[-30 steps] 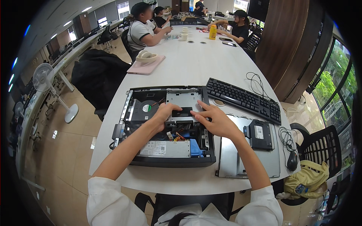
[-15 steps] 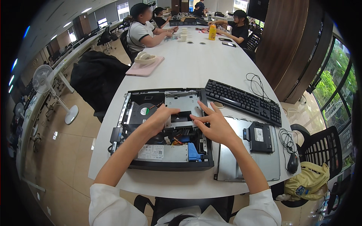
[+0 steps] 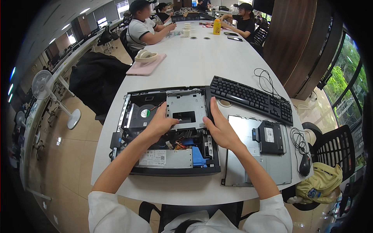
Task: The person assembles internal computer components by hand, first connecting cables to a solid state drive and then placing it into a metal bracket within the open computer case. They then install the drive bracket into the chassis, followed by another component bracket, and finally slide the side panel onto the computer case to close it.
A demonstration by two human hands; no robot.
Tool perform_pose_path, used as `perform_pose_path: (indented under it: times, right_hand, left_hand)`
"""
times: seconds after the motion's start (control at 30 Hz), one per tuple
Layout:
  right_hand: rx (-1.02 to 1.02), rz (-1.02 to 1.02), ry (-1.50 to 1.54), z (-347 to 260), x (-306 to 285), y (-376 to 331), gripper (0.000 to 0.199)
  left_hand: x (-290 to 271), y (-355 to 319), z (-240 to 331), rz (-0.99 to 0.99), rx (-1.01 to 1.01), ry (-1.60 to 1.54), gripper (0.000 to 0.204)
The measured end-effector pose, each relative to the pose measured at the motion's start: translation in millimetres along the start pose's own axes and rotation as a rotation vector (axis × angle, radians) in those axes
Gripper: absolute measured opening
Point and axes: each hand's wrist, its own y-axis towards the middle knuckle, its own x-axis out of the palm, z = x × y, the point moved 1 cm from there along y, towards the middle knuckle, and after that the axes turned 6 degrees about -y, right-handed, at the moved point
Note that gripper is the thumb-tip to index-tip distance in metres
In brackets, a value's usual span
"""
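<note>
An opened black desktop computer case [image 3: 128, 116] lies flat on the white table [image 3: 194, 66] in front of me. Inside it sit a silver metal drive cage [image 3: 186, 106], a black fan with a green sticker [image 3: 144, 113], coloured cables and a silver power supply [image 3: 165, 158]. My left hand [image 3: 159, 124] presses on the cage's near left edge, fingers bent over it. My right hand [image 3: 217, 126] lies flat along the cage's right edge, fingers stretched toward the keyboard. Neither hand lifts anything.
A black keyboard [image 3: 252, 99] lies behind the case. To the right rest the grey side panel [image 3: 243, 155] with a black drive [image 3: 270, 136] on it, and a black mouse [image 3: 305, 169]. Several people sit at the table's far end. A pink pad [image 3: 145, 66] carries headphones.
Both hands have slid from the middle of the case toward the far side and apart, now resting on the two edges of the drive cage.
</note>
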Motion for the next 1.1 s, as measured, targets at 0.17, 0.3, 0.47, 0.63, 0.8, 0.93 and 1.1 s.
perform_pose_path:
  times: [0.17,0.3,0.47,0.63,0.8,0.93,1.1]
  right_hand:
    - [0.013,-0.023,-0.03,1.6,-2.3,-1.4,0.077]
    - [0.016,-0.009,-0.033,1.2,-1.1,-1.0,0.076]
    - [0.032,-0.026,-0.04,0.9,-1.0,-1.4,0.076]
    - [0.038,-0.012,-0.06,0.8,-0.3,-1.6,0.075]
    - [0.063,0.043,-0.044,-0.5,-3.6,0.7,0.074]
    - [0.098,0.099,0.006,0.4,-8.7,5.2,0.078]
    - [0.151,0.101,-0.019,-0.8,-4.3,15.6,0.09]
  left_hand:
    - [1.0,-1.9,-0.3,0.009,0.024,-0.103,0.074]
    - [1.2,-0.3,-2.9,0.015,0.038,-0.097,0.075]
    - [4.3,-0.5,-2.2,0.027,-0.012,-0.197,0.074]
    - [8.1,-0.4,6.5,0.048,-0.042,-0.229,0.072]
    - [13.6,-3.6,11.8,0.155,-0.027,-0.158,0.076]
    - [20.9,-6.1,5.9,0.242,0.082,-0.2,0.08]
    - [17.5,0.8,1.2,0.251,0.038,-0.187,0.079]
